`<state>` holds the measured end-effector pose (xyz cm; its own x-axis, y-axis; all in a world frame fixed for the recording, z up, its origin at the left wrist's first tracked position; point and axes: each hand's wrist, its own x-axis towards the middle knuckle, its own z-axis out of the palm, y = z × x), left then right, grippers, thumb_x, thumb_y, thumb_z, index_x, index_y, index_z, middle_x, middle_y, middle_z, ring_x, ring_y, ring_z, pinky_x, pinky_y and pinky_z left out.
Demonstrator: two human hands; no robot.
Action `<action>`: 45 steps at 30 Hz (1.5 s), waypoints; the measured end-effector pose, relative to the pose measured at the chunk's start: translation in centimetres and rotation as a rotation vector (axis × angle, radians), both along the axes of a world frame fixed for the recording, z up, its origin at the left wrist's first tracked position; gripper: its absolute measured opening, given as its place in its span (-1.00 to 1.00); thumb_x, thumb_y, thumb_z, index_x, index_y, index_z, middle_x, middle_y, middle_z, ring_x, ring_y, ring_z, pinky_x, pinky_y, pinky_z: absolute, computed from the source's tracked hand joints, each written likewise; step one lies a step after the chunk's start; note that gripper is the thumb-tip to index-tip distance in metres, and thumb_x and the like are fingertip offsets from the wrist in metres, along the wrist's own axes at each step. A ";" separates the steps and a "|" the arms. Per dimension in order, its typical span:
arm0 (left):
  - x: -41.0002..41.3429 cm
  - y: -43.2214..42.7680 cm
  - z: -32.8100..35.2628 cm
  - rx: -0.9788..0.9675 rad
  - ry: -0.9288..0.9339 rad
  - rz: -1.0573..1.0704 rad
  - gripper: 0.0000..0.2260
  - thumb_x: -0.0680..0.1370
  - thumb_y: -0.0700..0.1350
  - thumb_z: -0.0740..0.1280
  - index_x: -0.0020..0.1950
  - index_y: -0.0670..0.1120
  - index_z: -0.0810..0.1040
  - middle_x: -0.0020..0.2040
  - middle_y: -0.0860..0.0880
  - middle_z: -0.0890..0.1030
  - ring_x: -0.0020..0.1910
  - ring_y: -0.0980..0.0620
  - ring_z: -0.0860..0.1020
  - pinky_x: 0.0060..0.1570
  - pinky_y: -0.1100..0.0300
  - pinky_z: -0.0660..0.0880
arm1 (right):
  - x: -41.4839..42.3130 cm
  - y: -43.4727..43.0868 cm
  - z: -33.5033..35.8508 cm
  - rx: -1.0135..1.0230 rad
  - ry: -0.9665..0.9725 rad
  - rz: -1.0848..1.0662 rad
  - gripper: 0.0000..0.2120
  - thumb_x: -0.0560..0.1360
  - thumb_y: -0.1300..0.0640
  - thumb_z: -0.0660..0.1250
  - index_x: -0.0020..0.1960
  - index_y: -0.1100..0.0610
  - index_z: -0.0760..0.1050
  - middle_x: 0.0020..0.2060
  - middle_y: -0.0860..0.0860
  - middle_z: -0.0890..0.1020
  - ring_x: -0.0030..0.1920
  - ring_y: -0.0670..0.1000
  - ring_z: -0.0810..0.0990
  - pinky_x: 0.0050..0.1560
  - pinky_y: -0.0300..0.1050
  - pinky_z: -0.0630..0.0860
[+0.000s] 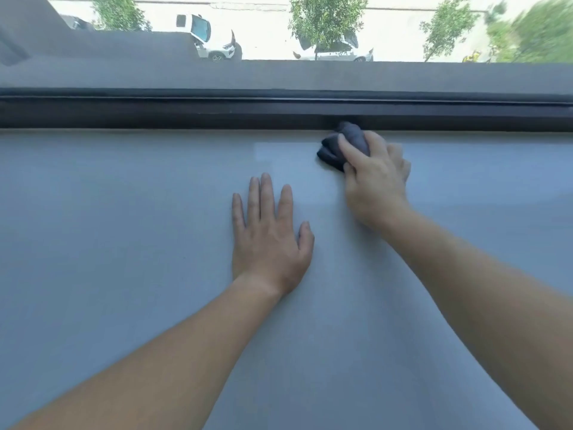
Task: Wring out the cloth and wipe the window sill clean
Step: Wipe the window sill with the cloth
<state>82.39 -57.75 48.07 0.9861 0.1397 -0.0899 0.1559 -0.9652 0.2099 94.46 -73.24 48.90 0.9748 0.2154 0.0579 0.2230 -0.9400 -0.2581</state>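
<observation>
Cloth [347, 141] bunched at far edge of sill [124, 212], touching the dark track [186, 114]; right grip [375, 178] clamped round it. Left grip [269, 240] flat on sill, fingers straight, holding nothing. Suggest: even pressure, long overlapping passes along the edge, then work nearer.

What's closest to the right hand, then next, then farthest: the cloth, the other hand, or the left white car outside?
1. Cloth, gripped in the right hand.
2. Left hand, flat on the sill, to its left.
3. Left white car, outside, far off.
</observation>
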 end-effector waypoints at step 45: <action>-12.0 -9.2 0.6 -0.102 -0.002 0.090 -0.46 0.56 0.13 0.02 0.54 0.04 0.26 0.62 -0.08 0.04 0.60 -0.02 -0.09 0.49 -0.26 -0.22 | -13.1 -13.6 0.0 0.008 0.053 0.419 -0.37 0.42 0.21 0.28 0.43 -0.19 0.33 0.42 -0.09 0.33 0.23 0.13 0.31 0.12 -0.01 0.17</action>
<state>70.41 -66.90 48.64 0.9702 0.2180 -0.1061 0.2404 -0.9209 0.3068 81.39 -86.87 48.91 0.8045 0.5938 0.0134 0.5720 -0.7686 -0.2865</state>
